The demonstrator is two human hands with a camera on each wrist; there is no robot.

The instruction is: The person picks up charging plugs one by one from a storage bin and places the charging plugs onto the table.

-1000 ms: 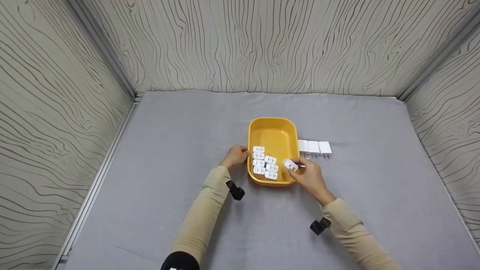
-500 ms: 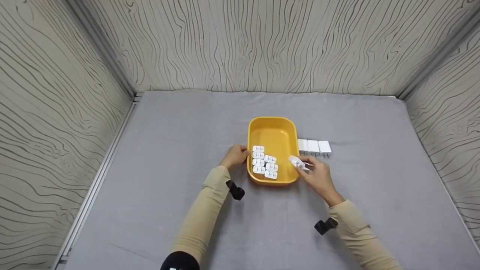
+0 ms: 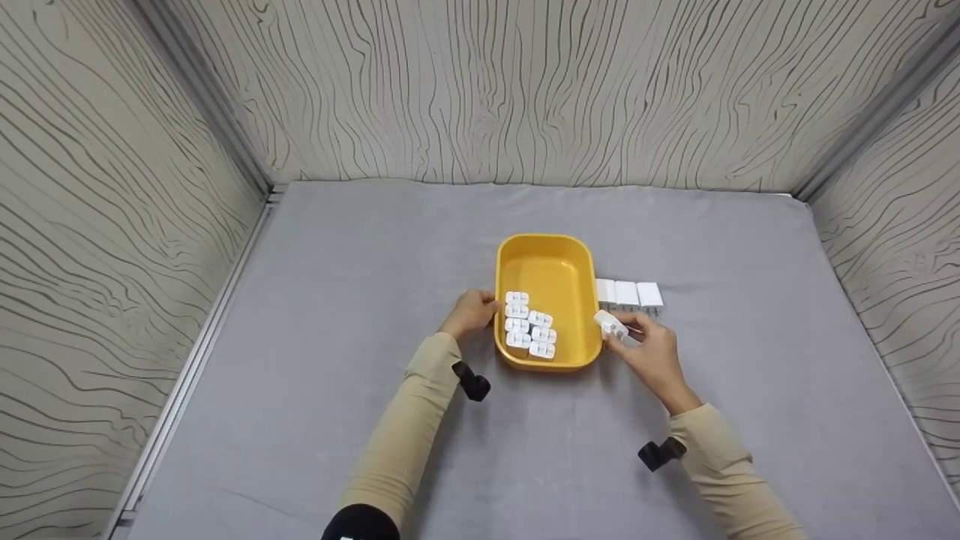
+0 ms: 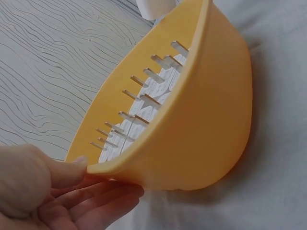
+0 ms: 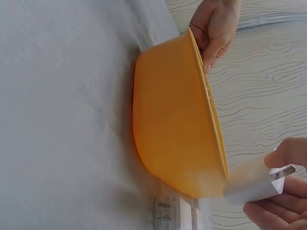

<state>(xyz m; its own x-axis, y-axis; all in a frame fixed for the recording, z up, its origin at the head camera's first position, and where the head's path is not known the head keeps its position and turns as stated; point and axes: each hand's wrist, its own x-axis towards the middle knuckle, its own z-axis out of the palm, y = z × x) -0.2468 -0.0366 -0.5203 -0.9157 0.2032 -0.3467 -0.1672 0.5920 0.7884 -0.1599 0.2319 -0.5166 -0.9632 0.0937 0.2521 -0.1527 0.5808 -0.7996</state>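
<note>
Hands grasping, left hand (image 3: 470, 311) pinching yellow tub (image 3: 545, 279) by its rim, right hand (image 3: 651, 352) holding white plug (image 5: 250, 182)

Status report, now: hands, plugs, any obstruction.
Left hand pinching yellow tub by rim. Right hand holding white plug. Three plugs outside tub. Possibly in the way: tub's right rim, contact unclear.

Pale walls (image 3: 495, 90) with dark wavy wood-grain lines, grey metal corner posts (image 3: 203, 90), grey cloth (image 3: 360, 262) spread flat
</note>
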